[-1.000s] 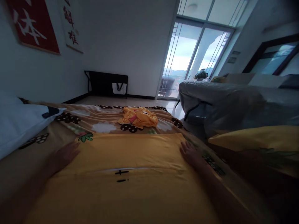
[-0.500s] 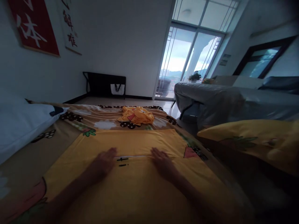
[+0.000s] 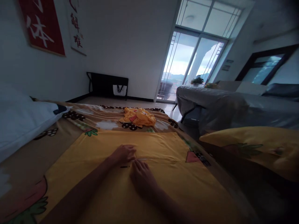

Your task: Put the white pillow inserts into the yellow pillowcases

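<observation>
A yellow pillowcase (image 3: 163, 183), printed with carrots, lies spread flat in front of me. A seam or opening with a thin pale line runs across it, partly covered by my hands. My left hand (image 3: 123, 153) is closed, its curled fingers pinching the cloth at this line. Just right of it and nearer to me, my right hand (image 3: 143, 175) has its fingers pressed together on the same cloth. The fingertips of both hands almost touch. Small creases spread in the fabric to the right of them.
The patterned bed sheet (image 3: 67, 133) lies beneath. A crumpled orange cloth (image 3: 140, 117) rests beyond the pillowcase. A white pillow (image 3: 25, 121) is at left, a yellow pillow (image 3: 245, 140) at right. Behind it stands furniture under a plastic cover (image 3: 221, 105).
Both hands have come together from the two ends of the pale line, the left moving right and the right moving left. Their fingers have closed at the cloth. The view has tilted slightly.
</observation>
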`<state>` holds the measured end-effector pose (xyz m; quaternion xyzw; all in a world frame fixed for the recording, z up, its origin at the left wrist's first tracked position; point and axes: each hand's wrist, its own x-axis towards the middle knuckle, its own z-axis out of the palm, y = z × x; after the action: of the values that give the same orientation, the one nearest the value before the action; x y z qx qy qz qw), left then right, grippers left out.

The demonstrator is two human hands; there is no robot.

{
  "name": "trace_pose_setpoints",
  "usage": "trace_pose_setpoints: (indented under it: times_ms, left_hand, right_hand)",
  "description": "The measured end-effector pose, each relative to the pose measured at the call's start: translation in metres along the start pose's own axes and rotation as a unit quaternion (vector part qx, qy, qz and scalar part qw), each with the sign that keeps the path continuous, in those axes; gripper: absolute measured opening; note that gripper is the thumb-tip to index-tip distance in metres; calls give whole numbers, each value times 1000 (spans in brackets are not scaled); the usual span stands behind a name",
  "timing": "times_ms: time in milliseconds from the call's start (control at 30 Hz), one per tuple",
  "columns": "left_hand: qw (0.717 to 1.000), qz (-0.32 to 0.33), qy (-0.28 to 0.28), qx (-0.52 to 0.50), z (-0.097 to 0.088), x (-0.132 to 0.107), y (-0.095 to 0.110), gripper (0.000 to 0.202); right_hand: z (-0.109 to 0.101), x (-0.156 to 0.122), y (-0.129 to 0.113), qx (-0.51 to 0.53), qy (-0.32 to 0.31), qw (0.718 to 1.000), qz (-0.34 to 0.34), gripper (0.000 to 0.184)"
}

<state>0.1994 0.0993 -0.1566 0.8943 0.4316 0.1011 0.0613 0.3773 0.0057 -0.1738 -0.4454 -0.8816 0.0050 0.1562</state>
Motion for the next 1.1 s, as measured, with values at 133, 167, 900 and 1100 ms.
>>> trace_pose_setpoints:
  times_ms: [133,167,900,1100]
  left_hand:
    - [1000,15,-10,2,4,14,4,41]
    - [1000,17,-10,4,5,16,3,39]
    - [969,-225,64,81,4,63,-28,47]
    - [965,-242,73,65,9,66,-27,47]
  right_hand:
    - [-2,5,0,0,6,1000,-13,30]
    - [-3,6,0,-2,2,1000,-13,26]
    - [5,-18,-26,19,-201,977,-67,15]
    - [38,-27,-22,28,-78,990,-110,25]
